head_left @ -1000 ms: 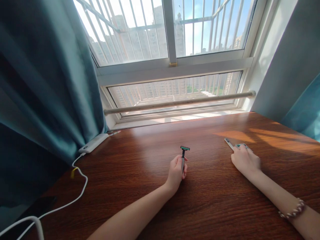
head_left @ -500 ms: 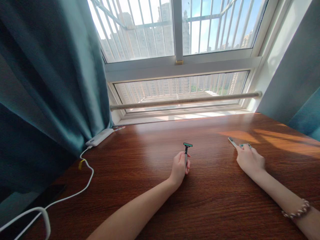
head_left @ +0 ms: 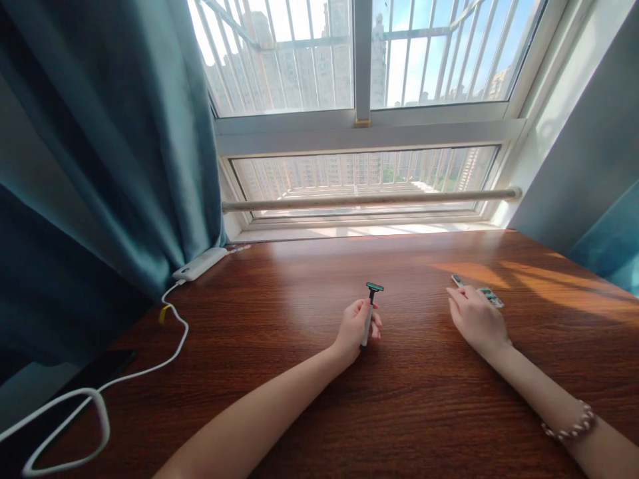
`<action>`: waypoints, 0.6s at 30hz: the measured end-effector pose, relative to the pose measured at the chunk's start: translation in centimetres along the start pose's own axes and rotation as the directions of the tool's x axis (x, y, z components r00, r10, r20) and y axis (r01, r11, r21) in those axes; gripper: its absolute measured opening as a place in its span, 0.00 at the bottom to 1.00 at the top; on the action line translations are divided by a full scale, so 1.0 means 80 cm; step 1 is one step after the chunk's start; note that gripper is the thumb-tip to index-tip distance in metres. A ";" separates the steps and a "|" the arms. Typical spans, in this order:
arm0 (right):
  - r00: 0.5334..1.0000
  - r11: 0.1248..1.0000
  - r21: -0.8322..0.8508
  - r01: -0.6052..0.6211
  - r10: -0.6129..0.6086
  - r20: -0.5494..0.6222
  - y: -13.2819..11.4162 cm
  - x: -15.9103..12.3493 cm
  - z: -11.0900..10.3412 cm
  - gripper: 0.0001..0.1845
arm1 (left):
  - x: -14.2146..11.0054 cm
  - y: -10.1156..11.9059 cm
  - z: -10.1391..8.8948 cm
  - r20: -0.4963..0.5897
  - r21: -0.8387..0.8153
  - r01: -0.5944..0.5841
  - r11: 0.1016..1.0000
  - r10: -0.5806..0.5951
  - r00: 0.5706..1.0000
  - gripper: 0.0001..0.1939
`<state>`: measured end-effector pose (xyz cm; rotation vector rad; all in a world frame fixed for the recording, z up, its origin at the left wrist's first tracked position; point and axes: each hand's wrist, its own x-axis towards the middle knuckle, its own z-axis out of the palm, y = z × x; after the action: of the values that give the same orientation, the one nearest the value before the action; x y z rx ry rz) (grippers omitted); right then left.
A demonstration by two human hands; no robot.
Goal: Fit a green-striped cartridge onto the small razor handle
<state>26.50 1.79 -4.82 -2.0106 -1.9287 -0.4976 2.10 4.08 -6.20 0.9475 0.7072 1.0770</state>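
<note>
My left hand [head_left: 353,326] is closed around the grey and black handle of a razor [head_left: 368,324]. The razor's head, with a green strip, points up and away from me above the table. My right hand [head_left: 476,319] is low over the tabletop with its fingers stretched to the left, holding nothing that I can see. Just beyond its fingers lies a slim grey handle-like piece [head_left: 456,280], partly covered by the hand. A small clear case [head_left: 493,298] with green-striped pieces, which look like razor blade heads, lies behind the right hand.
The brown wooden table [head_left: 299,293] reaches to the window with a metal rail [head_left: 369,199]. At the left, a white power bank-like box [head_left: 200,264] with a white cable [head_left: 150,372] lies by the blue curtain [head_left: 164,166]. A dark flat object [head_left: 107,366] lies under the cable.
My right hand has moved left and toward me, off the grey piece's near end, uncovering more of the clear case. The razor has tilted slightly in my left hand, showing more handle.
</note>
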 end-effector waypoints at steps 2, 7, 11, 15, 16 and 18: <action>0.994 0.947 0.308 0.096 -0.106 0.014 -0.029 -0.011 -0.010 0.13 | -0.002 0.001 0.003 0.045 -0.039 0.038 0.999 -0.037 0.998 0.18; 0.981 0.722 0.690 0.056 -0.168 0.097 -0.095 -0.044 -0.032 0.14 | -0.010 0.001 0.013 0.183 -0.151 0.125 0.981 -0.096 0.978 0.16; 0.986 0.692 0.721 0.017 -0.130 0.102 -0.106 -0.052 -0.039 0.12 | -0.014 -0.005 0.020 0.170 -0.110 0.102 0.989 -0.082 0.982 0.17; 0.978 0.709 0.703 0.061 -0.182 0.099 -0.108 -0.054 -0.036 0.07 | -0.015 -0.013 0.022 0.197 -0.071 0.077 0.994 -0.061 0.979 0.17; 0.978 0.722 0.688 0.071 -0.187 0.096 -0.110 -0.055 -0.035 0.06 | -0.015 -0.014 0.022 0.207 -0.064 0.073 0.995 -0.059 0.977 0.17; 0.978 0.748 0.657 0.092 -0.192 0.081 -0.113 -0.058 -0.033 0.08 | -0.015 -0.014 0.022 0.227 -0.045 0.064 0.997 -0.052 0.973 0.16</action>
<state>17.20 -3.08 -4.73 -1.4716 -1.9714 0.2879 3.64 2.28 -6.43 0.9803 0.5138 0.9150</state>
